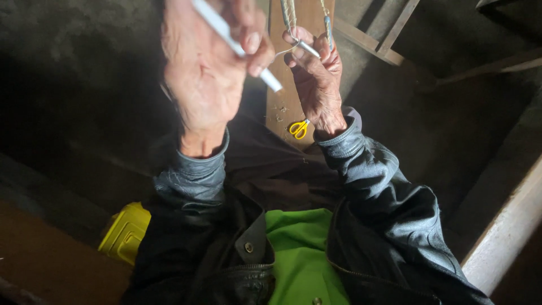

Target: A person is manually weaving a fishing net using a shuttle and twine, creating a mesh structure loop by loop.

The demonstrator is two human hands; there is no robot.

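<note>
The left hand (206,73) pinches a white rod (234,44) between thumb and fingers, its long axis running from eleven down to five o'clock. Its lower tip points at the right hand (317,79) — close by at three o'clock — whose fingers pinch a small metal hook (299,46) beside hanging cords (289,14). Yellow scissors (299,129) lie on the board (282,107) below.

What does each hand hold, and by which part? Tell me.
The left hand grips a white rod around its middle. The right hand pinches a small metal hook by its shank, beside cords.
</note>
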